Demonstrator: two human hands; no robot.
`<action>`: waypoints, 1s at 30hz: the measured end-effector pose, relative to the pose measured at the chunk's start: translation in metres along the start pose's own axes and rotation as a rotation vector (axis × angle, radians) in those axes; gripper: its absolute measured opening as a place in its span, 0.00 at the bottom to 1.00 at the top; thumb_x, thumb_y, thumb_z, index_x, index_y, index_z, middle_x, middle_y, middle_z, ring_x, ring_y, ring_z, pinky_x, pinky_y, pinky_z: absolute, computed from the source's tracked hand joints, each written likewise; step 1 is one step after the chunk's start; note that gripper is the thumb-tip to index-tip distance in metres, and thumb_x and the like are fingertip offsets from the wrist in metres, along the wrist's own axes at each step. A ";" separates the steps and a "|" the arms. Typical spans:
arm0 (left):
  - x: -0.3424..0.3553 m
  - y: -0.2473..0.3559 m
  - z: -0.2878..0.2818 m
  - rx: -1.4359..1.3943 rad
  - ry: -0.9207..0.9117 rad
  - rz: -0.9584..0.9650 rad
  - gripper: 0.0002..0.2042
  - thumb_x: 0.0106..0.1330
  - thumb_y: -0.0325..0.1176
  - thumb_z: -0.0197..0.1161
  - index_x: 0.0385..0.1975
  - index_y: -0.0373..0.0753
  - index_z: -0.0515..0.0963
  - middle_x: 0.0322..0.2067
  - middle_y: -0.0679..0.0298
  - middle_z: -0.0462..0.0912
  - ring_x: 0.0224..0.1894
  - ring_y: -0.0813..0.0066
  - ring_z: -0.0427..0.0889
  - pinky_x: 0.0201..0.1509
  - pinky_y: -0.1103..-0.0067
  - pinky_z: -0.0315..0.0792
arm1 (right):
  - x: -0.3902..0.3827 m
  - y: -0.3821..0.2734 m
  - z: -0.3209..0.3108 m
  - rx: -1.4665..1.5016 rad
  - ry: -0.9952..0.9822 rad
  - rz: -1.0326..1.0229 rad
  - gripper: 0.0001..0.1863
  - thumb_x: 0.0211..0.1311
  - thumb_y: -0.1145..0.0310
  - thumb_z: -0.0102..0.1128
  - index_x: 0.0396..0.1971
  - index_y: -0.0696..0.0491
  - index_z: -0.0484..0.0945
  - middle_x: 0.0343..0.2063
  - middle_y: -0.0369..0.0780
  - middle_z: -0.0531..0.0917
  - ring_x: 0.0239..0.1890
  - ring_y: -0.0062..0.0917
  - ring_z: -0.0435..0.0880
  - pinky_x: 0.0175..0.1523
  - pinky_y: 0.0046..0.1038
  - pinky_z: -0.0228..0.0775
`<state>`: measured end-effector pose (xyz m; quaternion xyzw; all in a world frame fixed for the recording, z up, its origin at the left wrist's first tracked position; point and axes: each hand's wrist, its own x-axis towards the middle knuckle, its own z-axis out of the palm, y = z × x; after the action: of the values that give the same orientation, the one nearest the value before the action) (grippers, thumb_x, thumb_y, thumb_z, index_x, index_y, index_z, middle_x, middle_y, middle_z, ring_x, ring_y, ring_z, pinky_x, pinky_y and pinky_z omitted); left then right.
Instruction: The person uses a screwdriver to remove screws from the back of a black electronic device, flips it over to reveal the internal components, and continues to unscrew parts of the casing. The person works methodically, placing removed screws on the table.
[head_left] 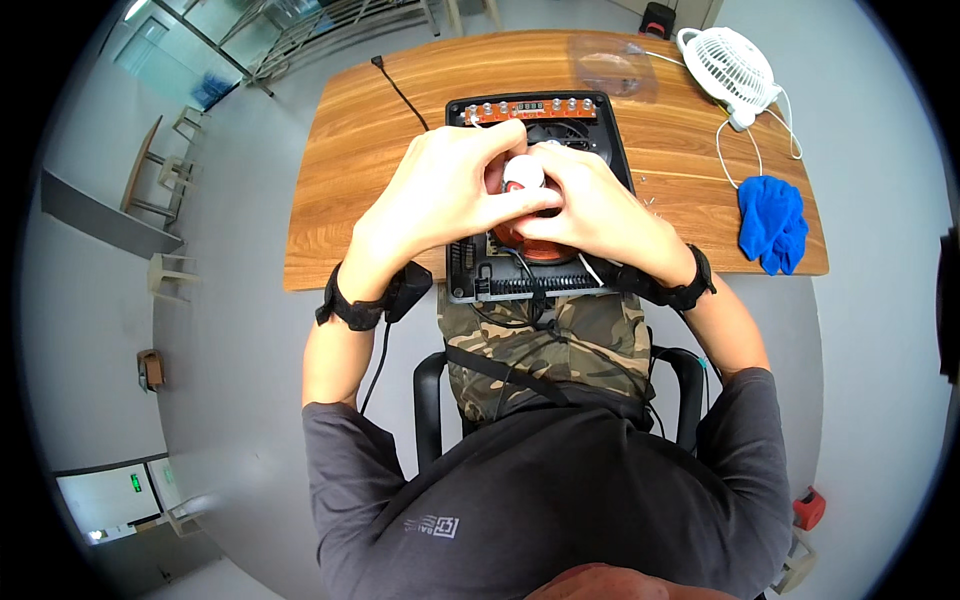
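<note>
My left hand [445,180] and my right hand [605,205] meet over an opened induction cooker [462,268]. Between them is a small white round-ended object [523,171] with a red patch on its side. Both hands are closed around it, thumbs toward each other; its lower part is hidden, so I cannot tell its kind. Beneath the hands, part of a copper coil [546,251] shows inside the black housing. Along the housing's far edge runs an orange circuit board [530,109] with several round buttons and a small display. My fingers partly cover a dark fan [572,131].
On the wooden table [350,170], a black power cord [398,90] lies at far left. A clear plastic tray [612,68] sits at the back. To the right are a white fan [730,68] with its cable and a blue cloth [772,222]. Small bits [648,202] lie beside the housing.
</note>
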<state>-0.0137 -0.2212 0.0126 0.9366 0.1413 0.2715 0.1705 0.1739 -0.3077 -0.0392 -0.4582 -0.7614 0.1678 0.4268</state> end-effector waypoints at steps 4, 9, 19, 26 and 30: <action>-0.004 -0.003 -0.009 -0.197 -0.131 -0.126 0.16 0.59 0.39 0.76 0.37 0.39 0.77 0.15 0.68 0.73 0.19 0.80 0.73 0.24 0.79 0.64 | 0.003 -0.010 -0.010 0.095 -0.113 0.098 0.16 0.54 0.68 0.71 0.39 0.61 0.78 0.34 0.48 0.81 0.38 0.42 0.83 0.44 0.38 0.76; -0.004 0.004 -0.013 -0.177 -0.112 -0.089 0.15 0.59 0.36 0.76 0.42 0.39 0.79 0.20 0.66 0.77 0.21 0.81 0.74 0.26 0.80 0.65 | 0.008 0.002 -0.008 0.127 -0.227 0.022 0.15 0.56 0.67 0.67 0.38 0.61 0.77 0.34 0.48 0.81 0.38 0.40 0.83 0.45 0.38 0.76; -0.003 -0.003 -0.010 -0.032 -0.085 -0.120 0.18 0.56 0.43 0.80 0.34 0.38 0.80 0.19 0.63 0.77 0.20 0.72 0.76 0.26 0.76 0.70 | 0.009 -0.009 -0.011 0.013 -0.089 0.160 0.26 0.50 0.54 0.81 0.32 0.58 0.76 0.30 0.43 0.79 0.32 0.35 0.81 0.39 0.35 0.74; -0.003 -0.003 -0.004 0.087 -0.029 -0.055 0.22 0.55 0.49 0.81 0.29 0.39 0.77 0.18 0.62 0.77 0.20 0.68 0.79 0.27 0.75 0.71 | 0.009 -0.009 -0.003 0.040 -0.008 0.093 0.24 0.49 0.57 0.82 0.30 0.58 0.77 0.29 0.43 0.80 0.31 0.36 0.80 0.37 0.36 0.73; -0.003 -0.002 -0.006 0.026 -0.043 -0.027 0.18 0.59 0.45 0.78 0.34 0.39 0.79 0.18 0.64 0.77 0.20 0.71 0.79 0.27 0.76 0.70 | 0.009 -0.010 -0.012 0.011 -0.077 0.082 0.19 0.52 0.62 0.77 0.30 0.60 0.77 0.26 0.43 0.79 0.28 0.35 0.79 0.35 0.35 0.72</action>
<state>-0.0198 -0.2190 0.0148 0.9424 0.1539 0.2472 0.1649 0.1765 -0.3069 -0.0214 -0.4798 -0.7571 0.2067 0.3923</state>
